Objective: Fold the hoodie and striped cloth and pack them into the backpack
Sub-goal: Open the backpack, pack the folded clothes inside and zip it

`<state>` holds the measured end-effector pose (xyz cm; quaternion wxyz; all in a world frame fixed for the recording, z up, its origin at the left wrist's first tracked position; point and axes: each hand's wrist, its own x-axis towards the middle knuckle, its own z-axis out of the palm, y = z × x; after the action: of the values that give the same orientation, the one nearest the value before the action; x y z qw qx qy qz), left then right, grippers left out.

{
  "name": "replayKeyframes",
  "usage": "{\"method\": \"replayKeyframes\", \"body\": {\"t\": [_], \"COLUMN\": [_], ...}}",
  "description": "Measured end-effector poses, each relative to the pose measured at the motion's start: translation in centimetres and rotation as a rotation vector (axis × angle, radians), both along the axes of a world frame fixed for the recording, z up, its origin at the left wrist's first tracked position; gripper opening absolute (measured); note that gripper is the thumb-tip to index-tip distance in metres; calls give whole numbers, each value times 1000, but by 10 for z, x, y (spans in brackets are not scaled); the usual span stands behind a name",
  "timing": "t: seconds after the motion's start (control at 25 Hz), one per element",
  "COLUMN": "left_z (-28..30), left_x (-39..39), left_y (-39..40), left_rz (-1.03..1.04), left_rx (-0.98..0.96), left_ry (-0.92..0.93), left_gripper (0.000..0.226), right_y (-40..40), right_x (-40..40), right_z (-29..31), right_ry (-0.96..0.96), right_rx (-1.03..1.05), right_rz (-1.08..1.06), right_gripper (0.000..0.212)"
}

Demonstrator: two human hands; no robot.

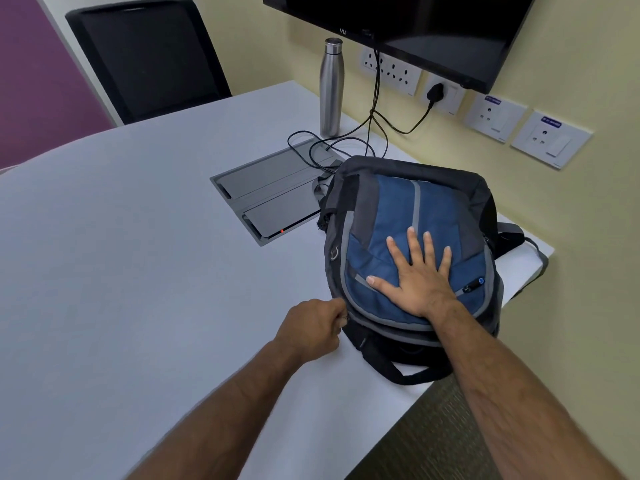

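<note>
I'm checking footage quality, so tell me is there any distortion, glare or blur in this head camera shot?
Head view: wide-angle distortion bows the table edge and tilts the wall; lighting is soft and even, with faint shadow beneath the backpack; mild sheen on the steel bottle; the left hand at the zipper looks slightly soft, the right hand is sharp.

Bright even indoor light, soft shadows, wide-angle bending at edges, sharp focus

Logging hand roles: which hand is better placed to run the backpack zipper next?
Left. The left hand already pinches at the zipper line of the backpack; the right hand lies flat, pressing its front.
</note>
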<state>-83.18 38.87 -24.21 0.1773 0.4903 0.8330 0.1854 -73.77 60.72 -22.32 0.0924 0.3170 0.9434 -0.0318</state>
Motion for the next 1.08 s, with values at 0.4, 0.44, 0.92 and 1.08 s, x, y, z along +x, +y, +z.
{"method": "replayKeyframes", "body": {"t": [0.4,0.44,0.92,1.08], "left_z": [12,13,20,18], "left_x": [47,51,73,72], "left_y": [18,20,40,39], "left_rz": [-79,-90,-244,-147], "left_rx": [3,8,-25,-16], "left_ry": [104,114,150,135], "left_gripper": [10,10,16,19], "right_y": [-1,-1,-3,0], "right_x": [2,3,4,6], "right_z": [-1,-1,1,7], "right_ry": [8,8,8,-6], "right_rx": [-10,-10,-10,-84], "right_rz": [17,19,27,39], "right_gripper": [102,102,103,104]}}
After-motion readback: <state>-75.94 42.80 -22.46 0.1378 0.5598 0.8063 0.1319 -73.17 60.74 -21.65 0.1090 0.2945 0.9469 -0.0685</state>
